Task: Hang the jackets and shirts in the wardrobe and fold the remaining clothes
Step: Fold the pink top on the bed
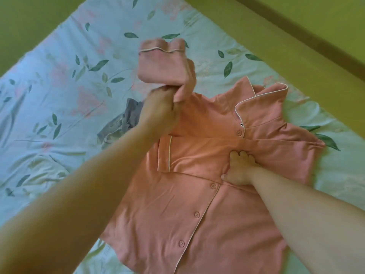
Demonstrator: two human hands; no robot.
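Head view, left hand (164,107) clutching raised sleeve (160,64), right hand (240,171) fingers (244,155) curled gripping pink shirt (177,214)

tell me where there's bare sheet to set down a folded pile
Widest bare floral sheet: left of the grey garment. A narrow strip runs right of the pink shirt. Crowded mid-bed, where the left hand holds up a sleeve.
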